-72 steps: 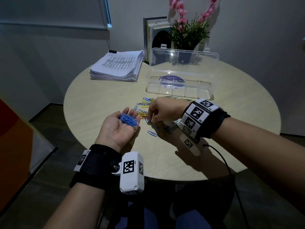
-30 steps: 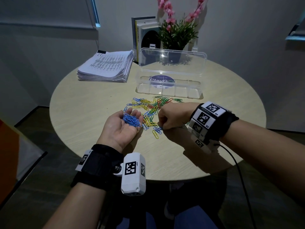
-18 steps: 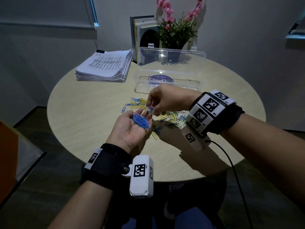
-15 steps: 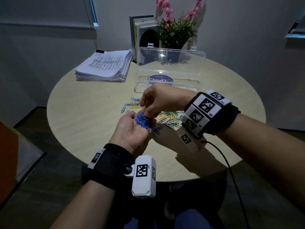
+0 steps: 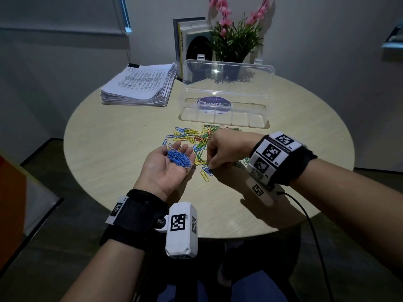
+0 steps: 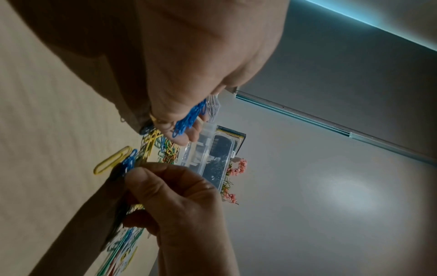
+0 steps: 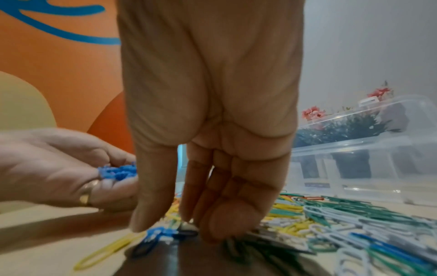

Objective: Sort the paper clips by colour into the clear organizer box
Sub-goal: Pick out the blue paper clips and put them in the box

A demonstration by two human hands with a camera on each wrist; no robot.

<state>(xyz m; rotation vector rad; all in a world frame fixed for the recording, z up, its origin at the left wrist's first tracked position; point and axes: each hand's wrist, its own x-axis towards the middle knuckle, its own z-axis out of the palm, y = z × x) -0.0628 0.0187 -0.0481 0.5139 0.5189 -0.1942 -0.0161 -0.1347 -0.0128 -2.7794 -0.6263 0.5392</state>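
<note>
Two hands work over one round desk (image 5: 122,153). The left hand (image 5: 165,168) lies palm up, fingers relaxed, cupping a heap of blue clips (image 5: 179,158), too tangled to count. The right hand (image 5: 226,150) reaches down, its grip closing on a blue clip (image 7: 156,235) at the near edge of the mixed pile (image 5: 196,138). One open clear box (image 5: 224,115) stands just behind the pile. Only the right wrist view shows a ring (image 7: 87,192) on the left hand.

right hand (image 5: 226,150): was over the left palm 0.5 s ago, now back down at the table, fingertips (image 7: 220,229) at a blue clip (image 5: 206,171) on the near edge of the loose clips (image 5: 196,138)
left hand (image 5: 166,168): dropped slightly, palm up, blue clips (image 5: 179,158) uncovered again
</note>
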